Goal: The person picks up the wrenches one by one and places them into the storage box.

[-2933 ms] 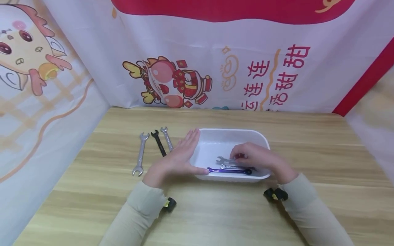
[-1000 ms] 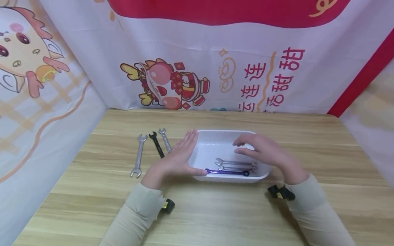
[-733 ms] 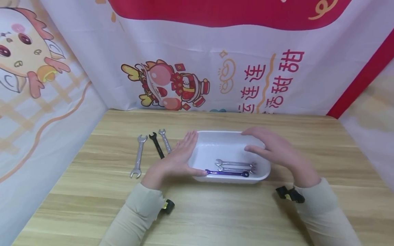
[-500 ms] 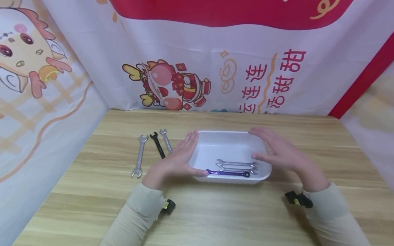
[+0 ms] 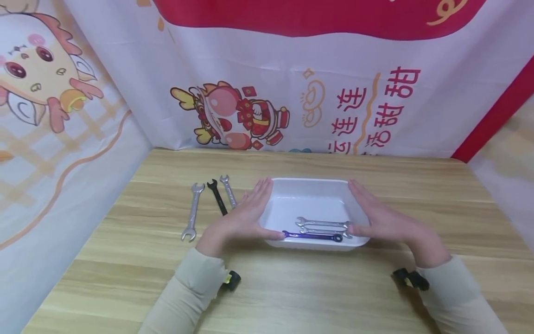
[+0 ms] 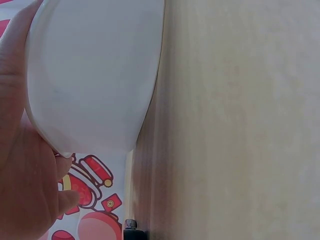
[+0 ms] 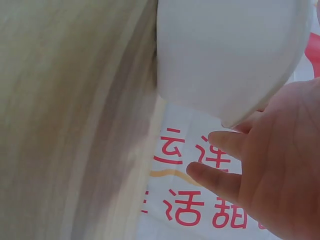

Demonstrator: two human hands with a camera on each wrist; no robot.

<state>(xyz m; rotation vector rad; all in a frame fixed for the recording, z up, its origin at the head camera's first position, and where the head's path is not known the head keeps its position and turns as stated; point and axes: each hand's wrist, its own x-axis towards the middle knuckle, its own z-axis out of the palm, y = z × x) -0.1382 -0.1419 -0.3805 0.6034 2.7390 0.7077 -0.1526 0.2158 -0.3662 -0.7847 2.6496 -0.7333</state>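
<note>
A white plastic tray stands on the table in the head view. Inside, along its near side, lie two silver wrenches, an upper one and a lower one, plus a purple wrench. My left hand rests on the tray's left end, fingers straight and thumb at the near rim. At the right end my right hand has its fingers straight along the rim, thumb over the wrench ends. Both wrist views show the tray's outer wall beside the palms; part of each hand is out of frame there.
Left of the tray lie a large silver wrench, a black wrench and a small silver wrench, the last two partly hidden by my left hand. A printed cloth hangs behind the wooden table.
My right hand has let go of a silver wrench inside the tray, risen, and moved right to the tray's right end. The left hand has stayed at the left end.
</note>
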